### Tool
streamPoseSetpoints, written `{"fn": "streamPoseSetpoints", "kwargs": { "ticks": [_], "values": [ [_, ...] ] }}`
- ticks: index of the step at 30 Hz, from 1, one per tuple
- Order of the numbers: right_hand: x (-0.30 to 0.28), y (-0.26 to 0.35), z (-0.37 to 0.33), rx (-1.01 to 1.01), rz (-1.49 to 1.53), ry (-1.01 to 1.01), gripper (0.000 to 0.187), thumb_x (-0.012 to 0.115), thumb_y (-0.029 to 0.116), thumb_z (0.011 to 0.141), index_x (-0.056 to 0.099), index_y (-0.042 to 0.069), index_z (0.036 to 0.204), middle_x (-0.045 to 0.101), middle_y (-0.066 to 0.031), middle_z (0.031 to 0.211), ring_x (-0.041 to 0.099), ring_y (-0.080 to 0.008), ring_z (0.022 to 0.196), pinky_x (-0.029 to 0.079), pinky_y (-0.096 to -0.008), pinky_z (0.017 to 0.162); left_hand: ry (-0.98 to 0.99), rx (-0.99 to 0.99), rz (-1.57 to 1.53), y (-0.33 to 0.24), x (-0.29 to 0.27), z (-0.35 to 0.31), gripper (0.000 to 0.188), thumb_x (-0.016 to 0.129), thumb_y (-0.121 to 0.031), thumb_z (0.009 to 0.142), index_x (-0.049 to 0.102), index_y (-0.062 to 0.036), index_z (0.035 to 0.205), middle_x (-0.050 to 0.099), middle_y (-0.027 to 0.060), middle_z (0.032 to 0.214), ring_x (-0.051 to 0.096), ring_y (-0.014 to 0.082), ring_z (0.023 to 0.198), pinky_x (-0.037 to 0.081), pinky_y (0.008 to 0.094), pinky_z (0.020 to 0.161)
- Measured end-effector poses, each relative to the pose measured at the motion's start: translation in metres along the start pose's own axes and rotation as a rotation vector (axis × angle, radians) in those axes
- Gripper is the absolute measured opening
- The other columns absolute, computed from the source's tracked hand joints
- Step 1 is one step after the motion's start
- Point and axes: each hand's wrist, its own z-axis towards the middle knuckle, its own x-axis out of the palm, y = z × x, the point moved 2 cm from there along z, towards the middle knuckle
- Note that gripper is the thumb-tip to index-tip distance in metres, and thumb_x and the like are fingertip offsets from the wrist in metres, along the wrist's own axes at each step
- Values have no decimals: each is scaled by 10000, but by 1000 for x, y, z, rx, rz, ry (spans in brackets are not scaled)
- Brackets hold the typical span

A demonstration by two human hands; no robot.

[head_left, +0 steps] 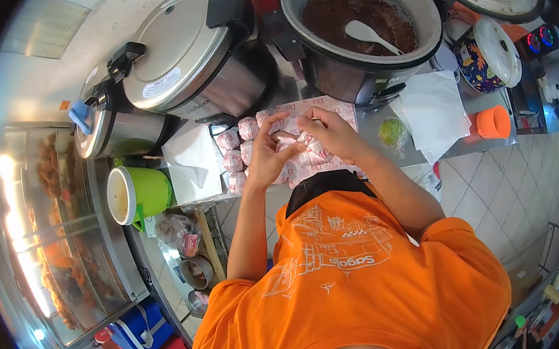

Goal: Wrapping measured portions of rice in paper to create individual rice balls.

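Note:
Both my hands are at a paper-wrapped bundle [315,151] in front of me, white with red print. My left hand [269,150] curls round its left side, thumb pressed against the paper. On the right, my right hand [337,131] pinches the gathered paper at the top. What lies inside the paper is hidden. Just left of my left hand stand several round wrapped bundles [232,160] in the same paper, set close together in rows. Printed wrapping sheets [337,106] lie flat beneath and behind my hands.
Beyond sits an open rice cooker [358,74] with dark brown food and a white paddle [372,37]. Closed cookers [179,50] stand left. White paper [430,111], an orange cup [493,122] and a patterned pot [479,57] are right; a green bucket [148,192] is left.

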Motion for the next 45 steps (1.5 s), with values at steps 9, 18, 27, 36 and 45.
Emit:
{"fn": "streamPoseSetpoints", "kwargs": {
  "ticks": [9, 18, 27, 36, 45],
  "values": [
    [4, -33, 23, -97, 0, -267, 345, 551, 395, 1007, 624, 58, 1003, 580, 27, 843, 486, -43, 762, 403, -206, 714, -447, 752, 1104, 3, 19, -13, 409, 708, -40, 838, 568, -15, 1221, 660, 102, 927, 626, 260, 877, 484, 384, 833],
    [7, -25, 39, -156, -70, -377, 581, 375, 502, 1032, 658, -3, 978, 659, -101, 872, 626, -178, 824, 482, -322, 769, -34, -60, 68, -2, 43, -23, 672, 384, -62, 902, 167, 63, 1526, 240, 156, 1595, 243, 258, 1471, 210, 370, 1193],
    [18, -37, 67, -75, -413, -128, 601, 391, 528, 1022, 637, 17, 1219, 644, -105, 1038, 582, -165, 1001, 454, -319, 932, -28, -95, -552, 33, 15, -13, 603, 504, -121, 944, 268, 62, 1468, 448, 145, 1422, 509, 216, 1259, 381, 375, 1097],
    [42, -44, 57, -174, -74, -29, 465, 512, 372, 1010, 526, 32, 1327, 605, -60, 1071, 559, -143, 1049, 440, -282, 949, -360, -128, -678, 64, -30, -18, 464, 625, -174, 945, 415, -23, 1329, 592, 136, 1214, 615, 230, 1098, 495, 400, 992],
    [88, -61, 35, -567, -651, -12, 265, 779, 24, 770, 693, 7, 1021, 687, -99, 961, 684, -191, 824, 552, -287, 746, -610, -54, -954, 100, -62, -41, 322, 671, -231, 927, 509, -61, 1146, 628, 105, 1099, 633, 236, 1052, 519, 392, 946]
  ]
}}
